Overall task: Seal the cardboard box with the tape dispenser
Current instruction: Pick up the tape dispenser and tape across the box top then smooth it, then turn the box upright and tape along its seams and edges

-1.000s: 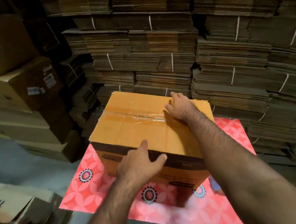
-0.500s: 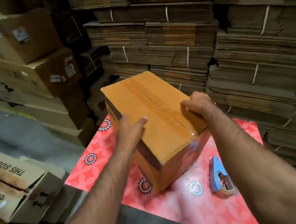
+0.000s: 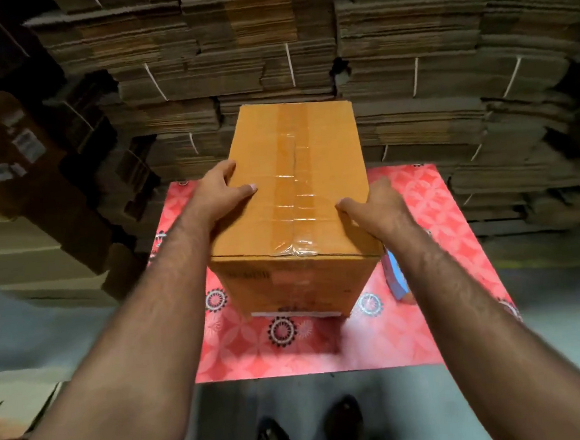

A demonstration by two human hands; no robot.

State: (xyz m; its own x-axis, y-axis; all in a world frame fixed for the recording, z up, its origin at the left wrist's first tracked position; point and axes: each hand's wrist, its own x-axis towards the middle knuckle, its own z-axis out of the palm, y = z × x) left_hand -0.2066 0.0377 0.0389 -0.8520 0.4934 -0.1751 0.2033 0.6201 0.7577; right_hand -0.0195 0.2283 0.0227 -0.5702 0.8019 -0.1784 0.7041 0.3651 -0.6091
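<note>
Box [image 3: 297, 198], taped, sits on red mat [image 3: 428, 206]; left hand [image 3: 220, 195] and right hand [image 3: 373, 207] grip its sides; dispenser [image 3: 396, 277] half hidden behind right forearm.

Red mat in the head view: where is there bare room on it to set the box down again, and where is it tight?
The mat is bare along its near strip, in front of the box, and at its far right corner beyond the right hand. It is crowded right of the box, where the blue tape dispenser lies, and narrow on the left under the left hand.
</note>
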